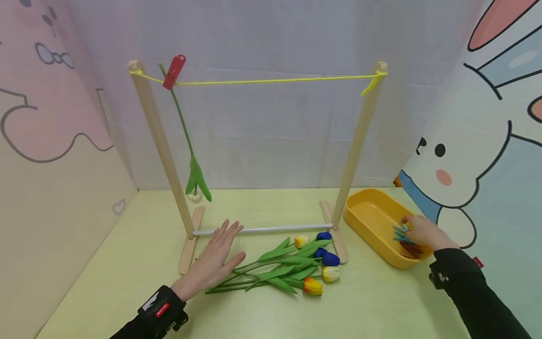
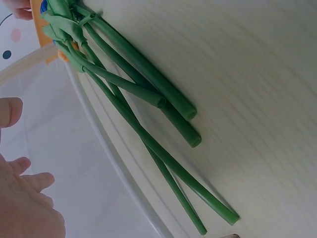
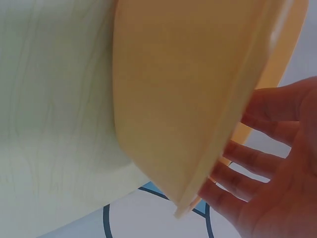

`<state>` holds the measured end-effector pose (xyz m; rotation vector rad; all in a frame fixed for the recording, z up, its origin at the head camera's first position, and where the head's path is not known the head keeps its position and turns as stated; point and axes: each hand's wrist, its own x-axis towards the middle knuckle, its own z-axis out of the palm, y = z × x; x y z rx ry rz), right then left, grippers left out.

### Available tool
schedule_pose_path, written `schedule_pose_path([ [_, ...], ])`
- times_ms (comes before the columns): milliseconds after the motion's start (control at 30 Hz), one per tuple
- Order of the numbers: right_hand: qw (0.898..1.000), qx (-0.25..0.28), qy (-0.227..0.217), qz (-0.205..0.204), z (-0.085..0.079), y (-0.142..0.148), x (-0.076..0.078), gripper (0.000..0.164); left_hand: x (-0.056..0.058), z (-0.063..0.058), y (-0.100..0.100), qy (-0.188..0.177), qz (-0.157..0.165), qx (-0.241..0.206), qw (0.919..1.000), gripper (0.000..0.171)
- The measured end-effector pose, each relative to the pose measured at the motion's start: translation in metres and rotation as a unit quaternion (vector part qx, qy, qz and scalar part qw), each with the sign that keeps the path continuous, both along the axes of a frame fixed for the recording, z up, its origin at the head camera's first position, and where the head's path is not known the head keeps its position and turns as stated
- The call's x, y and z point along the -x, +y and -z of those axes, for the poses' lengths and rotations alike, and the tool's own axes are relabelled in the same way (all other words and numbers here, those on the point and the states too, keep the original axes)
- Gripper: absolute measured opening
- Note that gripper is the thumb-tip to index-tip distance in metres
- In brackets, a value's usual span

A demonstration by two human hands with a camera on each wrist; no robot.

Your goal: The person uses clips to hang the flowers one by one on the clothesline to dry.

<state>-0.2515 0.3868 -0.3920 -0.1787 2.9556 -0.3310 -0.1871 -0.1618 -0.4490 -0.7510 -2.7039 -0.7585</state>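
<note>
My left hand (image 1: 216, 263), fingers spread and straight, hovers over the stem ends of a bunch of artificial tulips (image 1: 283, 270) lying on the table. The tulips have yellow, white and blue heads; their cut green stems (image 2: 163, 94) show close up in the left wrist view. My right hand (image 1: 423, 231) reaches over the rim of a yellow tray (image 1: 360, 207), fingers down at the small teal clips (image 1: 400, 233) and brown clips (image 1: 411, 249). Its fingertips are hidden behind the tray wall in the right wrist view, and I cannot tell whether they pinch a clip.
A wooden frame with two posts (image 1: 360, 141) carries a yellow string (image 1: 271, 81). A red clip (image 1: 174, 72) holds one white tulip (image 1: 186, 127) upside down at the string's left end. A white rod (image 1: 275, 230) joins the frame's feet. Printed cloth walls surround the table.
</note>
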Motion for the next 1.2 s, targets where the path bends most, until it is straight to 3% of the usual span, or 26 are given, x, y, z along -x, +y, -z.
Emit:
schedule_pose_path([
  [300, 0.999, -0.001, 0.032, -0.032, 0.007, 0.002, 0.001, 0.034, -0.001, -0.002, -0.001, -0.023, -0.001, 0.003, 0.9997, 0.066],
  [433, 0.998, 0.007, 0.016, -0.056, 0.011, 0.004, 0.001, 0.030, -0.001, -0.002, -0.001, -0.030, 0.000, 0.005, 0.9995, 0.066],
  [633, 0.998, 0.007, -0.004, -0.061, 0.025, 0.004, -0.001, 0.021, -0.001, -0.001, -0.002, -0.034, 0.004, 0.006, 0.9994, 0.067],
  [800, 0.997, -0.022, 0.030, -0.064, 0.032, -0.002, -0.001, 0.012, -0.001, 0.002, -0.003, -0.037, 0.005, 0.012, 0.9992, 0.067],
  [1067, 0.994, -0.018, 0.081, -0.073, 0.028, -0.015, -0.003, 0.003, -0.003, 0.004, -0.006, -0.034, 0.005, 0.017, 0.9993, 0.068],
  [1200, 0.990, -0.002, 0.125, -0.068, 0.027, -0.018, 0.001, 0.010, -0.003, 0.006, -0.007, -0.032, 0.007, 0.022, 0.9992, 0.069],
])
